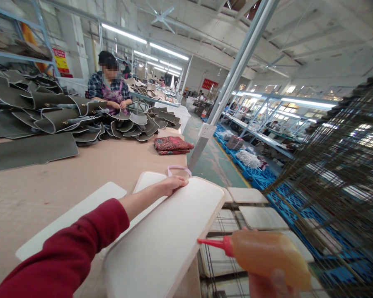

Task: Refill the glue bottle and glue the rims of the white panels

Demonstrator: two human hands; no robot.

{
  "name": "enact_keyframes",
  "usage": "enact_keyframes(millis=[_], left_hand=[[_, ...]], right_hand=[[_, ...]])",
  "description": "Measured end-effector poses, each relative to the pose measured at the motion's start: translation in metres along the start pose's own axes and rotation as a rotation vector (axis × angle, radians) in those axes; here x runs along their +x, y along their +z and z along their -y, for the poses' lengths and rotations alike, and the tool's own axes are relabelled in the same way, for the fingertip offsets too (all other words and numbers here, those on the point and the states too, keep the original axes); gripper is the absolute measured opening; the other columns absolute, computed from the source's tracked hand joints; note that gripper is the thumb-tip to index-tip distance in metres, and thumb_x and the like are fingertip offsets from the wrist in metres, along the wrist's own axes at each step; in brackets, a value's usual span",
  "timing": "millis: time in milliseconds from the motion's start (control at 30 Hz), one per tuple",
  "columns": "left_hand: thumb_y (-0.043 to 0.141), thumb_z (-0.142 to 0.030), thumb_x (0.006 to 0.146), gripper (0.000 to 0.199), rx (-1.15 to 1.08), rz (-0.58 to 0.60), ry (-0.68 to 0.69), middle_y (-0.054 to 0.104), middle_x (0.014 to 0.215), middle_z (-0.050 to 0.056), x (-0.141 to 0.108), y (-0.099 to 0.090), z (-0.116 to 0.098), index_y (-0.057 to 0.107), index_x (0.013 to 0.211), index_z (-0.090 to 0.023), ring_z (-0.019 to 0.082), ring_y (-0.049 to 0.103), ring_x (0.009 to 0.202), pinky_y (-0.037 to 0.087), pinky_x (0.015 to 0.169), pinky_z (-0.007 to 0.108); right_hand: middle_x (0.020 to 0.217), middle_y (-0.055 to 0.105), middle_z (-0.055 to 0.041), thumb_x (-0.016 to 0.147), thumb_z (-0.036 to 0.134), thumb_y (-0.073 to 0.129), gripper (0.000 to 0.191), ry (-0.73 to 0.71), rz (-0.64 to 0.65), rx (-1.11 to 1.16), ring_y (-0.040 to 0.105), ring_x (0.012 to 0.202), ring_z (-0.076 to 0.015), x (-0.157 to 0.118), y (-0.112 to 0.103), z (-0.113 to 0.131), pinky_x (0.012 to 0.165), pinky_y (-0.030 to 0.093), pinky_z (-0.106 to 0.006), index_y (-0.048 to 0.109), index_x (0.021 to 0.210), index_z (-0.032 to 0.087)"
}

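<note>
Left hand (pixel 175 185) has a grip on the far edge of a white panel (pixel 166 238), which sits near the surface (pixel 121 163)'s edge and overlaps another white panel (pixel 151 179). Right hand (pixel 269 286) is kinda blurry but it's wrapped around a squeeze bottle (pixel 267 252) full of amber stuff, with its red nozzle (pixel 214 243) right at the panel's right-hand edge, can't tell if it's actually touching. Folded red patterned cloth (pixel 172 145) lies further back, near a big pile of grey-green pieces (pixel 56 109).
</note>
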State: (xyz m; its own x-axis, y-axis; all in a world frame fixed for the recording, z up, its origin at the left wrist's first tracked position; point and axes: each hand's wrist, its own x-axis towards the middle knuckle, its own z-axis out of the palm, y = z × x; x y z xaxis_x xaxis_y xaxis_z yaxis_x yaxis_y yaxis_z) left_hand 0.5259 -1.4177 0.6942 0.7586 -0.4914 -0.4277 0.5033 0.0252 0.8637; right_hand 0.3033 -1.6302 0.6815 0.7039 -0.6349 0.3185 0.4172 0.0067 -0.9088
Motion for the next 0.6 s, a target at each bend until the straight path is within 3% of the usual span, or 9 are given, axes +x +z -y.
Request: enact_keyframes(millis=[100, 333, 600], left_hand=[[0.066, -0.021, 0.074, 0.017, 0.002, -0.005, -0.008, 0.058, 0.053, -0.003, 0.001, -0.002, 0.000, 0.052, 0.068, -0.016, 0.011, 0.055, 0.047, 0.046, 0.052, 0.023], [0.071, -0.023, 0.070, 0.021, -0.009, -0.016, 0.002, 0.057, 0.052, -0.003, 0.007, -0.006, -0.001, 0.051, 0.067, -0.016, 0.012, 0.054, 0.047, 0.045, 0.052, 0.023], [0.075, -0.027, 0.067, 0.026, -0.042, -0.041, 0.025, 0.058, 0.054, -0.002, 0.016, -0.012, -0.002, 0.052, 0.066, -0.017, 0.012, 0.055, 0.051, 0.047, 0.056, 0.025]], right_hand=[[0.118, 0.062, -0.0123, 0.067, 0.048, 0.071, 0.059, 0.054, -0.072, 0.077, 0.060, 0.104, -0.0338, -0.003, 0.004, 0.002, 0.080, 0.054, -0.049, 0.056, 0.117, 0.020], [0.119, 0.062, -0.0089, 0.073, 0.048, 0.066, 0.056, 0.035, -0.030, 0.011, 0.060, 0.104, -0.0309, -0.008, 0.002, -0.002, 0.077, 0.055, -0.047, 0.052, 0.122, 0.024], [0.115, 0.064, -0.0083, 0.074, 0.047, 0.063, 0.047, 0.130, -0.052, 0.061, 0.062, 0.101, -0.0321, -0.011, 0.006, -0.003, 0.079, 0.054, -0.048, 0.058, 0.115, 0.024]])
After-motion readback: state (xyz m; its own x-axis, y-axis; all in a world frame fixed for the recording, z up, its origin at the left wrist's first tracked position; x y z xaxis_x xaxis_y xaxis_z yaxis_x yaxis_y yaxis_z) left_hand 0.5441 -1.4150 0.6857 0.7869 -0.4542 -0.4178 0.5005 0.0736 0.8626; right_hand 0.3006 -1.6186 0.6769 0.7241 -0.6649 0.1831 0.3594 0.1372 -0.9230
